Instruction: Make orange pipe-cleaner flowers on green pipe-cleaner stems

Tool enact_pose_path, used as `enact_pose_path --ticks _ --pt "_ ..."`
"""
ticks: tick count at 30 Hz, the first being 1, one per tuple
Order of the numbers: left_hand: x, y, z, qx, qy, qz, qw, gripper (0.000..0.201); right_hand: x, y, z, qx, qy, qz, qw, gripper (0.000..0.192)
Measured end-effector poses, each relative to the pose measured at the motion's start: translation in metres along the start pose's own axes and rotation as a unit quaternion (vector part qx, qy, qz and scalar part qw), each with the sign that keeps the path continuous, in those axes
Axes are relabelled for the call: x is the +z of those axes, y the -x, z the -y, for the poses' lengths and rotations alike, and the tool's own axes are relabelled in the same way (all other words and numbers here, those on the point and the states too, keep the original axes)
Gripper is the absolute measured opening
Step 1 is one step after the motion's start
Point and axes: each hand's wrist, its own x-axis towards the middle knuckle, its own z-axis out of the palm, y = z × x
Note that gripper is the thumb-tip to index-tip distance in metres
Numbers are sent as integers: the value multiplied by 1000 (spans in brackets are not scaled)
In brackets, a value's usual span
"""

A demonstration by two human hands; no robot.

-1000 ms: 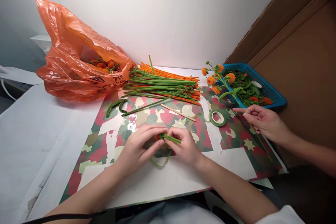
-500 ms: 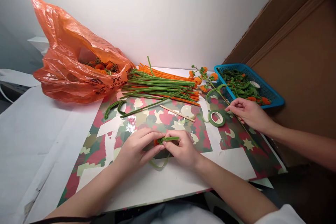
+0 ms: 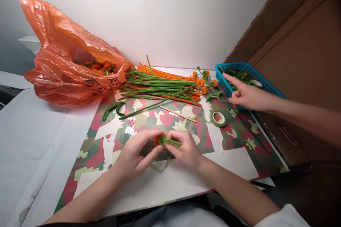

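My left hand (image 3: 134, 154) and my right hand (image 3: 183, 149) meet over the patterned mat (image 3: 239, 156). Together they pinch a small orange pipe-cleaner flower (image 3: 157, 139) with a green fuzzy stem (image 3: 172, 142) pointing right. A strip of green tape (image 3: 161, 166) loops down from it between my hands. Both hands grip the piece with their fingertips.
Another person's hand (image 3: 246, 95) reaches towards the blue basket (image 3: 269, 87) at the right. A finished flower branch (image 3: 206, 83) lies beside a green tape roll (image 3: 217, 118). Green and orange pipe cleaners (image 3: 162, 87), a wooden stick (image 3: 179, 113) and an orange plastic bag (image 3: 71, 64) lie behind.
The other person's hand laid the flower branch on the mat and moved up to the basket with a finger extended. My hands turned the small flower, so its orange head shows more.
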Motion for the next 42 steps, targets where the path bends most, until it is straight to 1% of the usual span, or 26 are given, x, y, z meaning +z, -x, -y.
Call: enact_pose_path --ticks 1,2,3,8,15,22,32,35,38,40,42 --pt "0 0 0 10 10 -4 1000 28 11 0 -5 7 -8 0 1000 23" --pt "0 0 1 19 17 -7 1000 27 17 0 -9 13 -13 1 1000 22" --pt "0 -1 2 27 22 -8 999 26 17 1 -11 16 -15 1 1000 21" --pt "0 -2 5 37 9 -10 999 24 3 3 -11 4 11 -9 1000 20" --pt "0 -1 6 61 -21 -18 998 19 9 3 -12 1 13 -5 1000 22" --pt "0 -2 5 76 -47 -32 996 14 9 3 -13 -4 5 -5 1000 18" --pt "1 -2 5 71 -63 -23 995 12 10 2 -16 7 -6 4 1000 17" --pt "1 -1 3 42 -45 -18 998 14 9 2 -15 22 -23 6 999 17" --pt "1 0 0 4 -26 -14 1000 22 9 2 -14 26 -30 7 999 21" --pt "1 0 -2 -1 -22 -8 1000 25 8 2 -13 17 -20 5 1000 23" --pt "1 0 -2 4 -22 -2 1000 24 8 1 -13 10 -11 2 1000 23"
